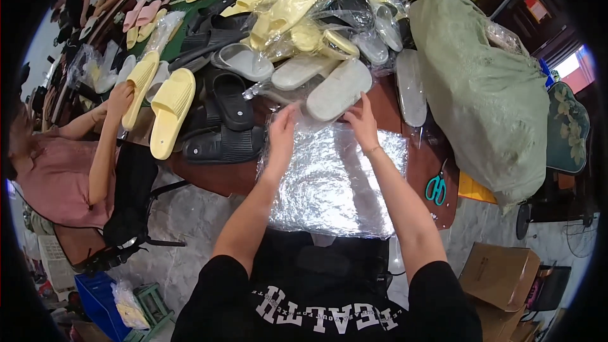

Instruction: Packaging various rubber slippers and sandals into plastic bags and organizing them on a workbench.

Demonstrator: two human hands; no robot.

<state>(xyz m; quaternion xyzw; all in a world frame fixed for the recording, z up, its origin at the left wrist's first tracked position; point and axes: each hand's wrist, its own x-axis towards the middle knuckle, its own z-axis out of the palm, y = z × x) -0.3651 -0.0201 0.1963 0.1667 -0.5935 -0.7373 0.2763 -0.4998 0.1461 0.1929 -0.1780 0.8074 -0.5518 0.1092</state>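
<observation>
A pale grey slide sandal (340,90) in a clear plastic bag lies sole up in front of me, at the near edge of the pile. My right hand (362,125) has its thumb and fingers closed on the near right part of this bagged sandal. My left hand (283,128) is to its left, fingers drawn together on clear plastic film (306,118) beside the sandal. Under both wrists lies a stack of shiny clear plastic bags (323,180). Another grey bagged sandal (300,71) rests just behind the left hand.
Yellow bagged slides (286,12) heap at the back; black slides (223,144) lie left. Teal-handled scissors (436,189) sit at the table's right edge, near a large pale green sack (484,88). On the left, a person in pink (69,177) handles a yellow slide (140,88).
</observation>
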